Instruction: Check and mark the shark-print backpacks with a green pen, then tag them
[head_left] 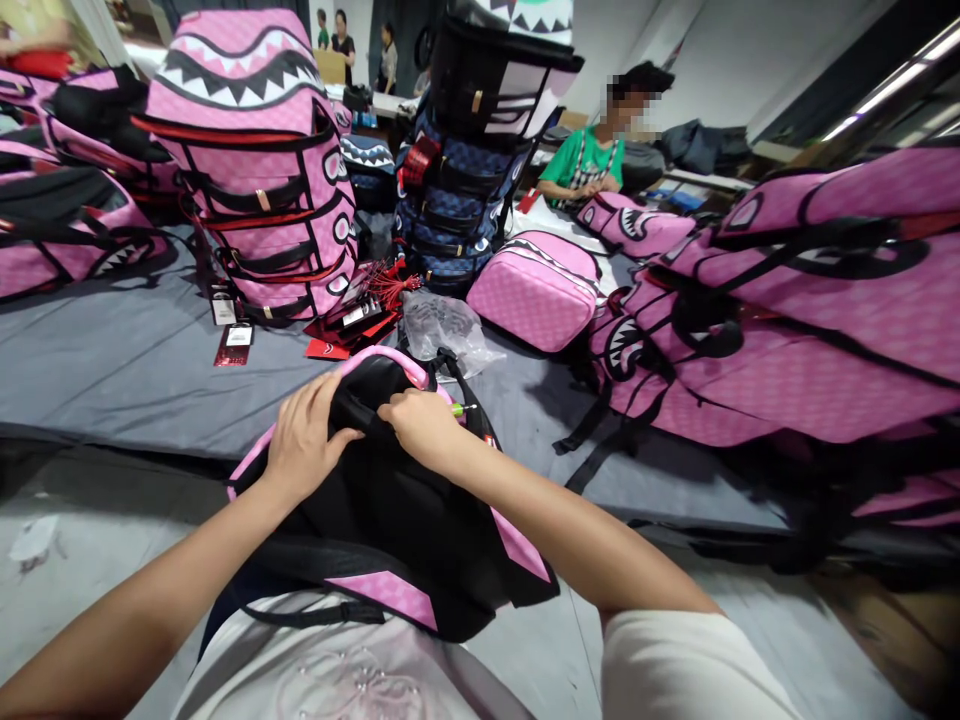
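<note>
A black and pink backpack (405, 500) leans between my body and the table edge, its black side toward me and a pink-piped rim at the top. My left hand (304, 435) grips the upper left part, fingers over the black fabric and thumb apart from them. Closed at the upper right of the bag, my right hand (424, 425) pinches the black fabric near the rim. A small bright green object with a thin metal tip (459, 409) sticks out beyond the right hand; its other end is hidden. Black straps hang at the bag's right side.
Stacked pink shark-mouth backpacks (259, 180) and dark blue ones (465, 190) stand on the grey-covered table (150, 360). Red tags (337, 335), a clear plastic bag (450, 330) and a pink case (536, 290) lie ahead. Pink bags (810, 330) crowd the right. A person in green (581, 160) works opposite.
</note>
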